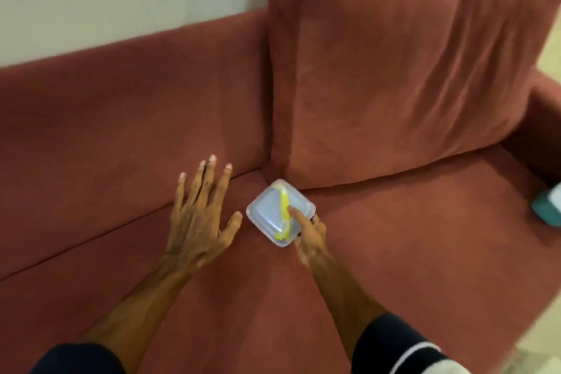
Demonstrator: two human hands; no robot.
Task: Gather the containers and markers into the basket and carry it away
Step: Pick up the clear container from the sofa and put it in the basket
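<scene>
A small clear square container (267, 212) with a lid sits on the red sofa seat, just in front of the back cushion. A yellow marker (284, 206) lies across its lid. My right hand (308, 234) grips the container's right edge, thumb on top pressing beside the marker, fingers underneath. To the left of the container my left hand (202, 206) hovers flat with fingers spread and holds nothing. A teal and white object (549, 206) lies at the right end of the seat, cut off by the frame. No basket is in view.
The red sofa (106, 130) fills the view, with a large loose back cushion (394, 70) leaning behind the container. The sofa's right armrest (546, 106) borders the teal object. A pale wall stands behind the sofa.
</scene>
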